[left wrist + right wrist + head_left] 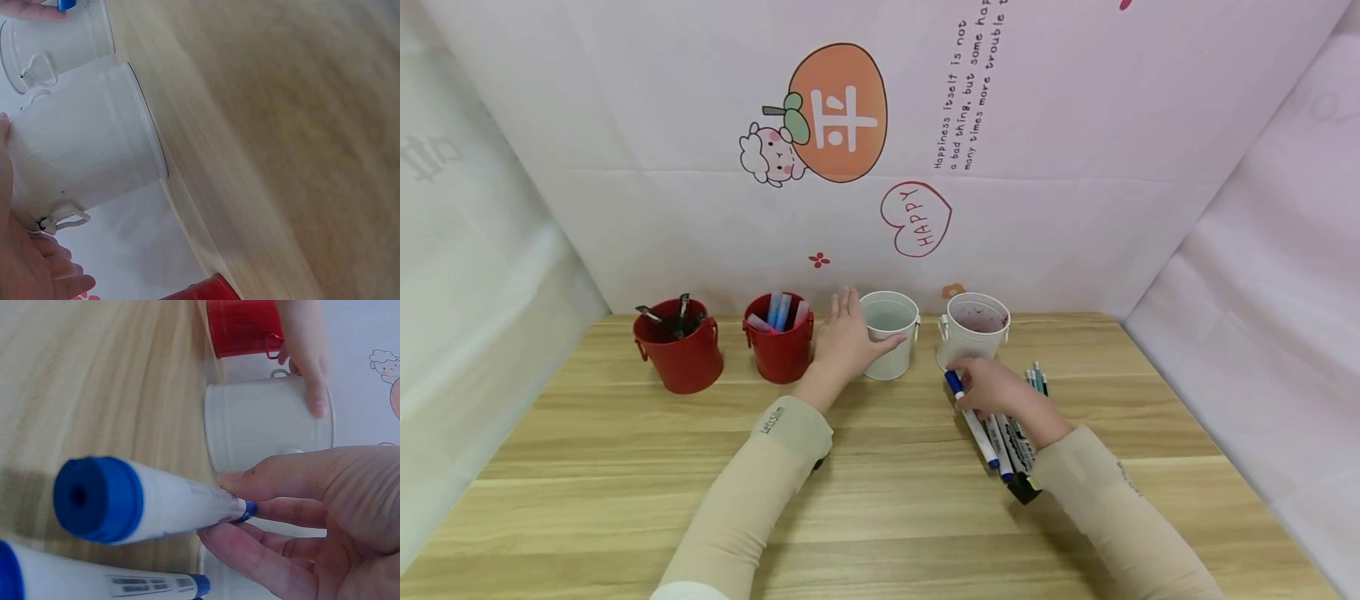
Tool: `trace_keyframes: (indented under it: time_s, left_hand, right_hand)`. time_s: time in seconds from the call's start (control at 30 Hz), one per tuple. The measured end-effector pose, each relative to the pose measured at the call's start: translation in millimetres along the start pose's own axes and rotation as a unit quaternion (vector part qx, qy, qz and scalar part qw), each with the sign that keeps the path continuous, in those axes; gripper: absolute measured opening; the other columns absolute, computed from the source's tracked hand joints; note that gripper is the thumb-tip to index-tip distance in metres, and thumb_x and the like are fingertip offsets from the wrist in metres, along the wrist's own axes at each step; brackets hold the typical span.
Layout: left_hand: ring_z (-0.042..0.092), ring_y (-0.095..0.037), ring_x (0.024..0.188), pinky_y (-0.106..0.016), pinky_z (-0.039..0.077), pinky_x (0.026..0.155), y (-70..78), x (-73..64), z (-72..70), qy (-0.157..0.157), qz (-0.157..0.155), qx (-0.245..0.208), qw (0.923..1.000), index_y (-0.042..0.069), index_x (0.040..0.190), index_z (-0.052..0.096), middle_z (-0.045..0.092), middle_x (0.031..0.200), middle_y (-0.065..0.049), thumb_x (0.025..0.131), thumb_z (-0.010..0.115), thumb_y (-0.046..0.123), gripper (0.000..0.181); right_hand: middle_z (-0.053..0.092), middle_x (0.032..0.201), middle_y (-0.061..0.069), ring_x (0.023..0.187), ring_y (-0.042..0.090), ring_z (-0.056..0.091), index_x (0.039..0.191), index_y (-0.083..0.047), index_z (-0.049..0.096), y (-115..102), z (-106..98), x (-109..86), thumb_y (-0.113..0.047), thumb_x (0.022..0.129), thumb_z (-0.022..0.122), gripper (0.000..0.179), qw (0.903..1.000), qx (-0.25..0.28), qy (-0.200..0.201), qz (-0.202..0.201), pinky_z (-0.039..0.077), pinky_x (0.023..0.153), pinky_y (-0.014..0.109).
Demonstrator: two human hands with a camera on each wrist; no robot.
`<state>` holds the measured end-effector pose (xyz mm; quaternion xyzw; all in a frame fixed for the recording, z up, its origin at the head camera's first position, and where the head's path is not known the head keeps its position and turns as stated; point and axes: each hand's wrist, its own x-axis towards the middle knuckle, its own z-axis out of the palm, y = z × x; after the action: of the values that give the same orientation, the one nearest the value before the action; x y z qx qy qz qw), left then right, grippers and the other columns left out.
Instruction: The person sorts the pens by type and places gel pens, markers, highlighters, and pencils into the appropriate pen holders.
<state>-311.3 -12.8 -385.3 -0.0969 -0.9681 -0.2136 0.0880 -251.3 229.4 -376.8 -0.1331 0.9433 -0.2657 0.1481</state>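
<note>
My left hand (844, 340) is at the left side of the inner white bucket (891, 354), its fingers stretched out and its thumb across the front just below the rim. No contents show inside that bucket. With thumb and fingers, my right hand (1000, 387) pinches a whiteboard marker (181, 503), white with blue ends, near its far end. It slants in front of the outer white bucket (972, 343). Other markers (1002, 446) lie side by side on the table under the right hand and wrist, partly hidden by them.
Two red buckets stand to the left, one with dark-handled brushes (681, 317), the other with blue and pink pens (780, 312). Several thin pencil-like sticks (1037, 379) lie beyond the right wrist. A printed cloth (700, 233) hangs behind the wooden table (880, 517).
</note>
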Motion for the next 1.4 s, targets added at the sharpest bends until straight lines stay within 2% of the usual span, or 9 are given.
trace_keyframes:
  time_s: [0.37, 0.57, 0.73, 0.93, 0.97, 1.17, 1.3, 1.4]
  left_hand:
    - [0.018, -0.038, 0.154, -0.054, 0.034, 0.115, -1.4, 1.5, 0.8, 0.005, 0.002, 0.004, 1.0, -0.003, 0.161, 0.021, 0.019, 0.168, -0.02, 0.084, 0.064, 0.076, 0.119]
    - [0.019, -0.039, 0.154, -0.054, 0.034, 0.115, -1.5, 1.8, 1.1, 0.009, 0.006, 0.006, 0.9999, -0.004, 0.16, 0.021, 0.02, 0.167, -0.021, 0.084, 0.064, 0.075, 0.118]
    - [0.018, -0.038, 0.154, -0.053, 0.034, 0.115, -1.3, 1.5, 0.0, 0.006, 0.004, 0.005, 1.0, -0.005, 0.16, 0.02, 0.019, 0.168, -0.021, 0.084, 0.065, 0.075, 0.119]
    - [0.018, -0.038, 0.154, -0.053, 0.035, 0.115, -1.0, 1.2, -0.3, 0.002, 0.003, 0.01, 0.9999, -0.005, 0.16, 0.02, 0.018, 0.168, -0.021, 0.084, 0.065, 0.075, 0.119]
    - [0.018, -0.038, 0.154, -0.053, 0.034, 0.115, -0.7, 0.9, -0.5, 0.003, 0.003, 0.009, 1.0, -0.005, 0.16, 0.02, 0.018, 0.168, -0.021, 0.084, 0.065, 0.075, 0.119]
    - [0.015, -0.038, 0.155, -0.054, 0.034, 0.115, 0.9, -0.4, -2.3, -0.008, -0.001, 0.006, 0.9999, -0.004, 0.161, 0.019, 0.016, 0.169, -0.02, 0.084, 0.065, 0.074, 0.119]
    - [0.013, -0.037, 0.155, -0.055, 0.034, 0.115, 1.4, -1.3, -2.8, -0.021, -0.01, 0.01, 0.9997, -0.002, 0.162, 0.015, 0.013, 0.17, -0.018, 0.085, 0.064, 0.074, 0.119]
    - [0.012, -0.036, 0.155, -0.055, 0.034, 0.114, 1.4, -0.6, -3.0, -0.023, -0.012, 0.013, 0.9996, -0.001, 0.163, 0.014, 0.013, 0.17, -0.018, 0.085, 0.063, 0.075, 0.12]
  right_hand:
    - [0.063, 0.112, 0.025, 0.061, 0.02, 0.066, 0.146, 0.008, 0.048, -7.0, -16.0, -0.4, 0.002, 0.086, 0.074, 0.065, 0.9992, 0.01, 0.019, -0.033, 0.059, 0.058, 0.033]
    - [0.061, 0.116, 0.03, 0.074, 0.023, 0.069, 0.148, 0.006, 0.045, -12.2, -27.7, -0.2, 0.006, 0.087, 0.071, 0.067, 0.9958, 0.065, 0.038, -0.05, 0.062, 0.063, 0.036]
    - [0.058, 0.119, 0.03, 0.074, 0.028, 0.069, 0.149, 0.006, 0.044, -21.4, -39.5, -1.6, 0.004, 0.089, 0.071, 0.067, 0.9906, 0.096, 0.075, -0.061, 0.062, 0.064, 0.039]
    - [0.058, 0.122, 0.029, 0.109, 0.042, 0.065, 0.152, 0.003, 0.041, -28.6, -50.2, 2.4, 0.004, 0.091, 0.07, 0.067, 0.9809, 0.13, 0.114, -0.089, 0.062, 0.068, 0.035]
    - [0.058, 0.123, 0.03, 0.113, 0.043, 0.063, 0.152, 0.002, 0.041, -29.7, -51.5, 3.8, 0.004, 0.092, 0.07, 0.067, 0.9788, 0.14, 0.119, -0.091, 0.063, 0.069, 0.036]
    - [0.053, 0.129, 0.027, 0.108, 0.041, 0.064, 0.157, -0.008, 0.038, -39.6, -55.9, 12.8, 0.0, 0.095, 0.069, 0.07, 0.9631, 0.206, 0.151, -0.084, 0.063, 0.075, 0.039]
    - [0.054, 0.127, 0.025, 0.1, 0.034, 0.066, 0.156, -0.01, 0.038, -49.9, -54.9, 19.3, 0.0, 0.094, 0.07, 0.071, 0.9434, 0.249, 0.198, -0.094, 0.063, 0.074, 0.039]
    - [0.055, 0.124, 0.021, 0.091, 0.025, 0.067, 0.155, -0.012, 0.039, -58.5, -53.5, 25.1, 0.001, 0.093, 0.07, 0.071, 0.9222, 0.283, 0.241, -0.107, 0.063, 0.074, 0.037]
